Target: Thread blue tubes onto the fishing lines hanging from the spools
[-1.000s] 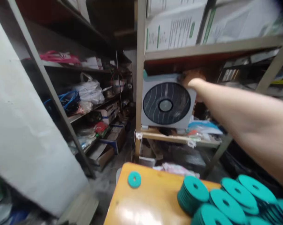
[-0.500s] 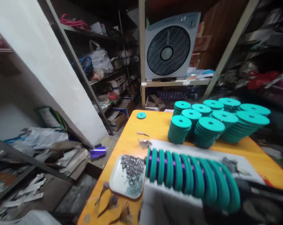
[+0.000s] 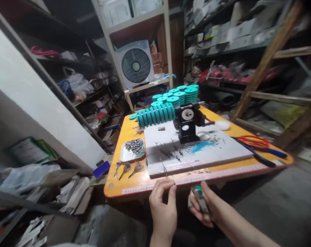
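Observation:
My left hand [image 3: 163, 199] is at the table's front edge, thumb and fingers pinched on a small dark piece too tiny to name. To its right, my right hand [image 3: 205, 206] wraps round a small green-topped tool [image 3: 201, 200]. Ahead lies a white board [image 3: 155, 144] with small metal parts and fine wires on it. A black winding device [image 3: 187, 120] stands on the board, with a row of teal spools [image 3: 155, 115] on its left side. A white tray [image 3: 123, 154] of small metal pieces sits left of the board.
Stacked teal spools [image 3: 172, 99] stand at the back of the yellow table [image 3: 116, 185]. Blue-handled pliers [image 3: 263, 158] and an orange cord [image 3: 255, 141] lie at the right. Thin brown bundles [image 3: 126, 168] lie front left. Shelves and a fan [image 3: 136, 65] stand behind.
The view has pulled back and swung right. Both hands, the whole winding device and the table's front edge now show. No hands were visible before.

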`<action>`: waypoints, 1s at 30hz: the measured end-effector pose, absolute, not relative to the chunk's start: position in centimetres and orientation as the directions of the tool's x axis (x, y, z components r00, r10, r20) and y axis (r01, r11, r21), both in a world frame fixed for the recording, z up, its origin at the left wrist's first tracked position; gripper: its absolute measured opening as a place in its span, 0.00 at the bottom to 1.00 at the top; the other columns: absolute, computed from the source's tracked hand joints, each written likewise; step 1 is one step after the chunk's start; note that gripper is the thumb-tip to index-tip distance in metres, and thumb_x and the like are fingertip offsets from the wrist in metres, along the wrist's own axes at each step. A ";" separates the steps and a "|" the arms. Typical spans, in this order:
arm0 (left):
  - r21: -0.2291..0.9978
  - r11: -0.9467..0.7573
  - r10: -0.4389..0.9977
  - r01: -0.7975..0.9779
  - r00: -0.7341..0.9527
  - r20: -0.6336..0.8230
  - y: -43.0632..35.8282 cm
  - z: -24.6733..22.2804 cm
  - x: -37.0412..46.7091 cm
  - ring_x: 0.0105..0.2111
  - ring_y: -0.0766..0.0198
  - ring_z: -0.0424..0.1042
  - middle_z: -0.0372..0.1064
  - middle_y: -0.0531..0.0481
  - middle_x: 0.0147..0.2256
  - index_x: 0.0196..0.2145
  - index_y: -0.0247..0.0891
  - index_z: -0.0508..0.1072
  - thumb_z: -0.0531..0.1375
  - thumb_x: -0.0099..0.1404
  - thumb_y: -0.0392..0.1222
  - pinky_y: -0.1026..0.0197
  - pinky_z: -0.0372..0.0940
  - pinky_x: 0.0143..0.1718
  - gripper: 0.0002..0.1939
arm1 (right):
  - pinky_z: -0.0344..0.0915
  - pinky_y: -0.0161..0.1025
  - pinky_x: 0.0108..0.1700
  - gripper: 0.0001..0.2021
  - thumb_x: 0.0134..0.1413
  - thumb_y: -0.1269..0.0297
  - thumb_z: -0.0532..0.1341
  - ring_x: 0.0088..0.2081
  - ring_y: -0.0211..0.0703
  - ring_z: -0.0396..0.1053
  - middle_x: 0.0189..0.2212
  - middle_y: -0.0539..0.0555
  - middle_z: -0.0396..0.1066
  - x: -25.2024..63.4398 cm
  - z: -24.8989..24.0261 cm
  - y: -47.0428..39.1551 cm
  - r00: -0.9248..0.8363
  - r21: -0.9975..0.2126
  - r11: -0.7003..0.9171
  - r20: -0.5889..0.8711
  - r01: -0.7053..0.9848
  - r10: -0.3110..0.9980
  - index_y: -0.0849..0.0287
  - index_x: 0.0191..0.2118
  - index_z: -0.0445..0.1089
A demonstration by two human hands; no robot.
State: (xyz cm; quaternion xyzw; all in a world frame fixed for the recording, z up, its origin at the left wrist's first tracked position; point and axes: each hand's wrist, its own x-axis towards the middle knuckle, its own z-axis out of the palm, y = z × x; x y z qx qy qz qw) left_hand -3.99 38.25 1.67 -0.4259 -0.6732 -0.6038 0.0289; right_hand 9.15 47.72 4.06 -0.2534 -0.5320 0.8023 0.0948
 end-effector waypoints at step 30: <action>0.652 0.004 0.657 0.758 -0.494 0.570 36.5 0.4 -4.4 0.43 0.66 0.75 0.74 0.48 0.41 0.41 0.39 0.74 0.58 0.64 0.24 0.64 0.72 0.46 0.13 | 0.43 0.32 0.24 0.30 0.52 0.36 0.56 0.18 0.30 0.45 0.13 0.45 0.53 3.6 -0.9 44.1 -0.797 -0.319 -0.945 -0.551 -0.075 0.249 0.58 0.17 0.55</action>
